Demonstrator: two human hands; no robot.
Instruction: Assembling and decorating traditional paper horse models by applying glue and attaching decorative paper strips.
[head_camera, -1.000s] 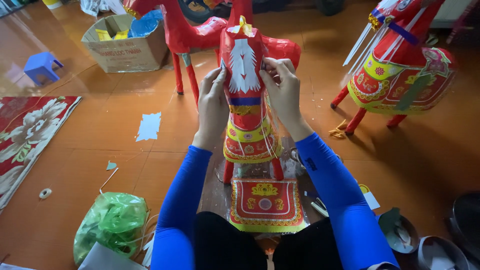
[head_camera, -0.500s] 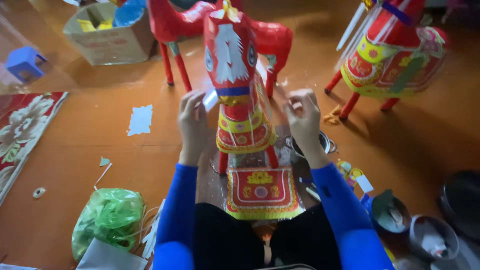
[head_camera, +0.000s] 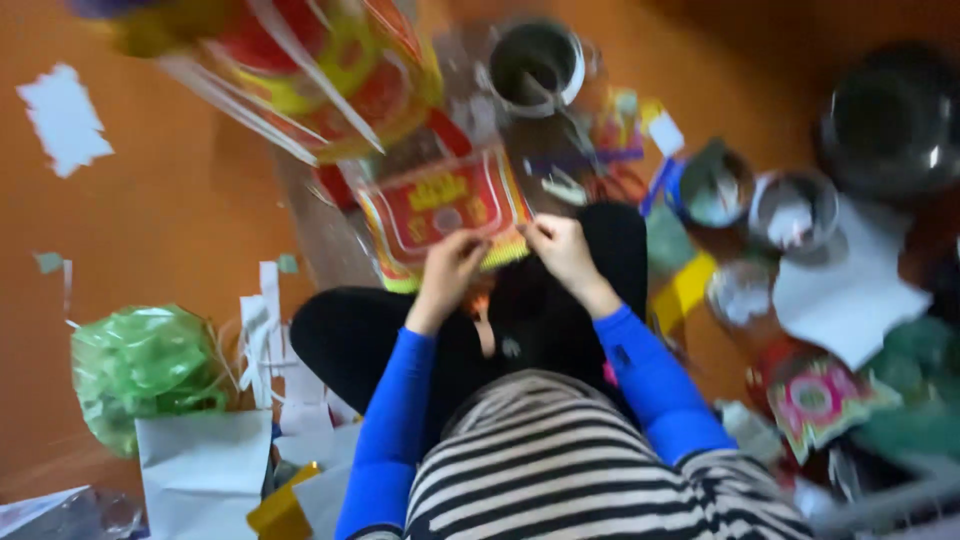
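**Both hands on red paper panel, over lap**

Left hand (head_camera: 450, 270) and right hand (head_camera: 560, 250) close together at near edge of red-and-yellow decorated paper panel (head_camera: 440, 205), just past black-clad knees. Fingers curled in narrow, seemingly pinching panel's lower fringe; blur too strong to tell exact grip. Panel lying tilted, between lap and base of paper horse (head_camera: 300, 75), which fills top left, blurred, red w/ yellow bands and white strips.

Around: green plastic bag (head_camera: 145, 365) on floor at left, white paper scraps (head_camera: 265, 330) beside it, white paper sheet (head_camera: 205, 470) nearer. White torn piece (head_camera: 65, 115) on orange floor (head_camera: 170, 230) far top left. Round tin (head_camera: 535, 65) top centre, beyond panel. On right, several small pots (head_camera: 795, 210), large dark bowl (head_camera: 890, 120), white paper (head_camera: 850, 295), pink-green printed rosette (head_camera: 820, 400). Blue sleeves, striped top in foreground
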